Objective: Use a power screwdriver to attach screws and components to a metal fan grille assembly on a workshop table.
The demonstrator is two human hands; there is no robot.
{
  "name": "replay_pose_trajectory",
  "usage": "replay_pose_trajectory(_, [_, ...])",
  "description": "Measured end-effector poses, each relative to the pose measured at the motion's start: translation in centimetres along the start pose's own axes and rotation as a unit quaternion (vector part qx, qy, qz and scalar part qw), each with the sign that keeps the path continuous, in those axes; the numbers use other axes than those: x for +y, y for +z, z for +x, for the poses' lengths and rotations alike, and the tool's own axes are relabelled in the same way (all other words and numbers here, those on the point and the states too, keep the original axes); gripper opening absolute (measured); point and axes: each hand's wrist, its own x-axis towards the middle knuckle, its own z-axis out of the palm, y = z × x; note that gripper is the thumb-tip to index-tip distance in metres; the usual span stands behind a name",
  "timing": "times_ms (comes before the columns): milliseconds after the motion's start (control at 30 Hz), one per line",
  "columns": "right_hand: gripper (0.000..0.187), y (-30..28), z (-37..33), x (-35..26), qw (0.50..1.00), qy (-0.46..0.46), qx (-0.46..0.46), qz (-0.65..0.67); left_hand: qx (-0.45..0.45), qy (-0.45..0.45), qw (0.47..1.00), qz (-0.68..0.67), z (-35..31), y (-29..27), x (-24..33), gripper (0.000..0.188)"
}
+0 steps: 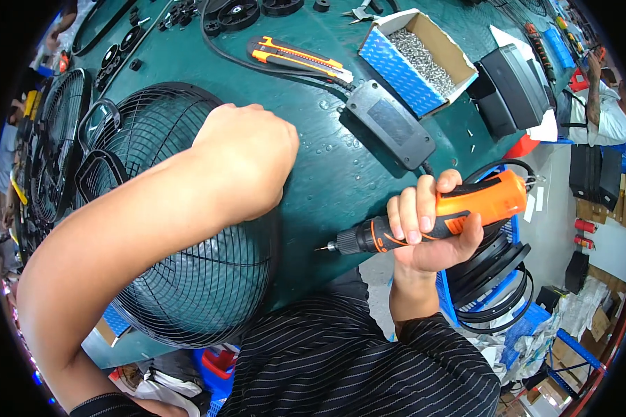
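My right hand (428, 222) is wrapped round an orange and black electric screwdriver (483, 200). Its thin bit points left, over the table. At the right edge of a black wire fan grille (188, 292), my left hand (247, 160) is curled into a fist, back of the hand up. What that fist holds, if anything, is hidden. A looped black handle or bracket (101, 163) shows at the grille's left. Beyond the screwdriver lies a grey power adapter (391, 124) with cables at both ends.
On the green table (313, 174) are an orange and black utility knife (299, 59), an open blue carton (424, 59) of small metal screws and a black box (511, 90). Black rings fill a blue crate (480, 278) at right. Another person (602, 104) is at far right.
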Motion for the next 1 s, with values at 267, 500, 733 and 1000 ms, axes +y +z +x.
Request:
replay_pose_trajectory(267, [0.053, -1.8, 0.5, 0.0, 0.996, 0.034, 0.024, 0.073, 0.051, 0.032, 0.991, -0.121, -0.2, -1.7, -2.4, 0.016])
replay_pose_trajectory(500, [0.050, -1.8, 0.7, 0.0, 0.995, 0.045, 0.035, 0.078, 0.066, 0.036, 0.942, -0.327, -0.2, -4.3, -5.8, 0.008])
replay_pose_trajectory(733, [0.045, -1.8, 0.8, 0.4, 0.996, 0.039, 0.047, 0.061, 0.088, 0.050, 0.913, -0.395, 0.6, -3.4, -8.5, 0.006])
replay_pose_trajectory(1000, [0.045, -1.4, 1.1, 0.4, 0.995, 0.035, 0.061, 0.069, 0.047, 0.176, 0.807, -0.562, 1.9, -1.1, -11.3, 0.012])
